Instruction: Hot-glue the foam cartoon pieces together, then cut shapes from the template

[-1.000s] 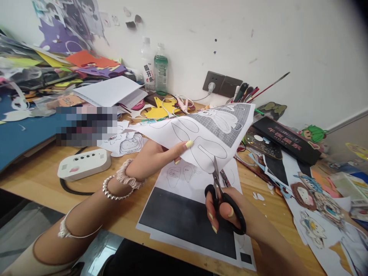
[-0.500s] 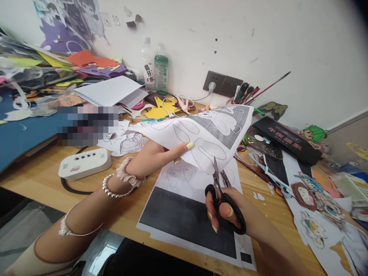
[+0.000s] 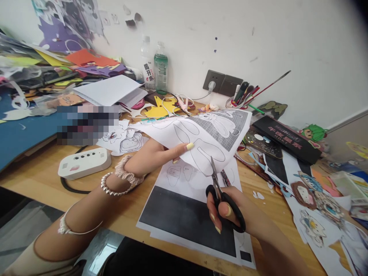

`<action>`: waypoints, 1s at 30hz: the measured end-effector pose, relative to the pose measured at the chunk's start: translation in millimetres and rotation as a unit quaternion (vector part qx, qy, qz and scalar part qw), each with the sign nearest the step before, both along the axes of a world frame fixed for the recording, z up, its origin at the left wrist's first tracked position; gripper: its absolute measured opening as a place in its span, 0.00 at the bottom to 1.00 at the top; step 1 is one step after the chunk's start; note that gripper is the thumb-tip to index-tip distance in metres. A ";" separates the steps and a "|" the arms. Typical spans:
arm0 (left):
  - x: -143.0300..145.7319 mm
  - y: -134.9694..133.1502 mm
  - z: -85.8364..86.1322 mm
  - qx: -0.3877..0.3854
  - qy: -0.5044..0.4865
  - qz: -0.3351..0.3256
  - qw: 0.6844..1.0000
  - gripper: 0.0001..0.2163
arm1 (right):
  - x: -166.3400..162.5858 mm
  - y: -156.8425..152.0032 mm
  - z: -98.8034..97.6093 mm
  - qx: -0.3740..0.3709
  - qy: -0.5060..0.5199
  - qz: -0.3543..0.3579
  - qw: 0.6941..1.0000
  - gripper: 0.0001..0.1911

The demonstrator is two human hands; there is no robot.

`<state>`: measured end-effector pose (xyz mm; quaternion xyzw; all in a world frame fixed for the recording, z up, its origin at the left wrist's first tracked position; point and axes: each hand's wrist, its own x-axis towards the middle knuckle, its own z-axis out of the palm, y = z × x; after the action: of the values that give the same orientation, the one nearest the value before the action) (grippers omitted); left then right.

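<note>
Scissors gripped by curled fingers of the right hand bite the printed sheet at six o'clock, which the left hand pinches aloft for blade clearance.

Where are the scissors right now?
Low and centre-right in the head view, the scissors sit in the right hand, blades at the lower edge of the printout that the left hand holds.

The clear plastic bottle with a white label, standing by the wall, carries the blue vertical characters 喝开水. The long black box at the right bears large red Chinese characters, too blurred to read surely. The white-and-black printed sheet lying flat on the table has tiny captions, illegible.
</note>
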<state>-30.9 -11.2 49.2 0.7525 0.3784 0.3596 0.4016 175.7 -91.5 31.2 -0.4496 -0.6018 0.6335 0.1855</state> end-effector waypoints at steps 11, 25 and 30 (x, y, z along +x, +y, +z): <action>-0.8 1.7 0.3 -0.006 0.008 -0.013 1.000 0.13 | 0.6 1.2 0.8 0.002 -0.030 0.012 0.999 0.33; -3.2 2.6 -1.0 0.000 0.032 -0.020 0.999 0.13 | 1.5 -0.3 3.2 -0.010 -0.043 0.023 0.999 0.33; -3.5 3.1 -2.5 -0.002 0.043 -0.022 0.999 0.14 | -0.6 0.0 4.2 -0.006 -0.044 0.016 0.999 0.33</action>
<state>-34.4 -8.1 46.7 0.7749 0.3790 0.3172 0.3942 175.1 -91.5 35.4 -0.4684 -0.6127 0.6196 0.1461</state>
